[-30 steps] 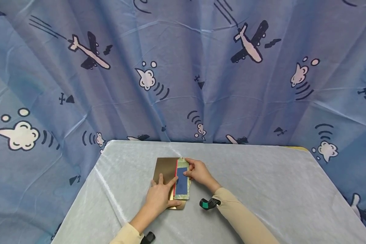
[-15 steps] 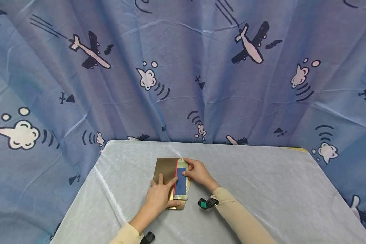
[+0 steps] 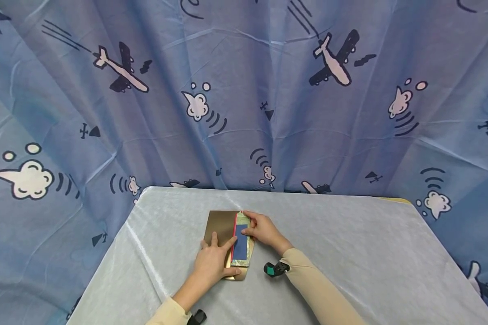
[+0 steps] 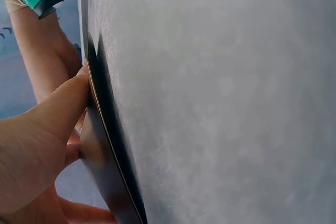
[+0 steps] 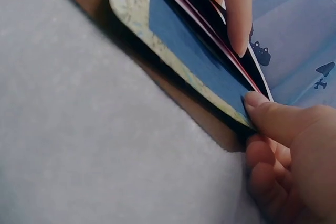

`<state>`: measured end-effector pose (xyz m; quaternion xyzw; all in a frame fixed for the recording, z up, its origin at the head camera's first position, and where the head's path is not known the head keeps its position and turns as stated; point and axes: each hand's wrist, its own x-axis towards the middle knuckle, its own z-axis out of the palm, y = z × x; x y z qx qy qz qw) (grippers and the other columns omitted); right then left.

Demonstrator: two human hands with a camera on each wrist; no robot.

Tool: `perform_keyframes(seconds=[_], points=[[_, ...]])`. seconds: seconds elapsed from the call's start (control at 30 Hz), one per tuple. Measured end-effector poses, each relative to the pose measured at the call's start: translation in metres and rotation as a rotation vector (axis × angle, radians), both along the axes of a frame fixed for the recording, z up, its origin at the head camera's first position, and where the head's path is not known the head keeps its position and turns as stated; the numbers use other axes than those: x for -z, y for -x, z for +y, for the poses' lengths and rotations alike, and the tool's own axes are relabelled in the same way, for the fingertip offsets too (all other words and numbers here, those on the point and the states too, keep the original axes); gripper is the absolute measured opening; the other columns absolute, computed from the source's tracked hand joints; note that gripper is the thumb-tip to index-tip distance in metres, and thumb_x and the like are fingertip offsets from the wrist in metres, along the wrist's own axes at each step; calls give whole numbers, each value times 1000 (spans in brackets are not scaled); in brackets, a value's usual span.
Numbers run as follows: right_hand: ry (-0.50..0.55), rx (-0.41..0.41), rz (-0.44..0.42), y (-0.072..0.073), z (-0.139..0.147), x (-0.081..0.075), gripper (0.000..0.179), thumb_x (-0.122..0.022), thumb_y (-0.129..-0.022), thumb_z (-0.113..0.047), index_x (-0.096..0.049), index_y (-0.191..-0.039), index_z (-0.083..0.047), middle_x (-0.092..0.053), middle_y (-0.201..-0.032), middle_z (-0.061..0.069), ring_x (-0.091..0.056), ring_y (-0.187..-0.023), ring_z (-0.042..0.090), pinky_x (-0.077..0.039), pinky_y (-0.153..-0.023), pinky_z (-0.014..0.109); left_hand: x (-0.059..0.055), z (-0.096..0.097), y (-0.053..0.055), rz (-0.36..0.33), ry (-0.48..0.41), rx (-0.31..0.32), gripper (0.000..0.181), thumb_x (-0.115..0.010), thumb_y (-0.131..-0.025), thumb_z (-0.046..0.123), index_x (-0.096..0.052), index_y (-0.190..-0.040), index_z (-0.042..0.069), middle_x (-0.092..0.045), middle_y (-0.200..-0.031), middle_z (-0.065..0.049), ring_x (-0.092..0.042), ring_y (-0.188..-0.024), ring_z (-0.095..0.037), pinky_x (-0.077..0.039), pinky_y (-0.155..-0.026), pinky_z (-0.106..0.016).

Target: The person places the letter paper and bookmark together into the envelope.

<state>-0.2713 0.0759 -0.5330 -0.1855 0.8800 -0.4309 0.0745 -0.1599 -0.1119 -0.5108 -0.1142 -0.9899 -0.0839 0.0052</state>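
Note:
A flat bronze-brown rectangular sheet [image 3: 220, 221] lies on the table under my left hand [image 3: 211, 262], whose spread fingers press on it. The left thumb reaches along its near end, and in the left wrist view the thumb lies at the sheet's thin edge. Over the sheet's right side is a narrow flap [image 3: 241, 248] with a pale green patterned border, a blue panel and a red left edge. My right hand [image 3: 265, 231] pinches this flap at its upper right, thumb on the blue face. The right wrist view shows dark layers beside the flap's red edge [image 5: 210, 38].
A pale grey cloth covers the table [image 3: 333, 239]. Behind it hangs a blue curtain [image 3: 244, 113] printed with aeroplanes and clouds. A black strap with a green patch [image 3: 275, 270] sits at the right wrist, another dark strap [image 3: 197, 317] at the left.
My right hand has shifted slightly left, and the flap's right side has come a little left with it. The left hand keeps its place on the brown sheet.

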Motion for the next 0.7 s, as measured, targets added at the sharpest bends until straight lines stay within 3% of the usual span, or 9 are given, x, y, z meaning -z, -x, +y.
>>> perform_keyframes(seconds=[0.3, 0.53, 0.7], points=[[5, 16, 70, -1, 2, 6, 66, -80, -83, -19, -53, -142, -7, -52, -60, -3, -44, -44, 4, -39, -49, 20, -1, 1, 1, -10, -11, 0, 92, -78, -63, 69, -52, -144, 32, -49, -142, -36, -56, -112, -64, -58, -69, -53], [151, 6, 28, -5, 12, 12, 58, -76, -86, -18, -56, -139, -6, -57, -66, 1, -46, -49, 2, -41, -50, 19, -1, 1, 1, -16, -7, 3, 92, -78, -64, 69, -51, -144, 32, -48, -142, -36, -56, -112, -63, -58, -70, -52], [177, -11, 50, -6, 15, 15, 52, -77, -85, -17, -61, -132, -3, -59, -73, 3, -46, -56, -1, -40, -54, 17, 1, 1, 2, -18, -7, -3, 92, -78, -64, 69, -51, -144, 32, -48, -142, -36, -56, -112, -64, -58, -70, -53]])
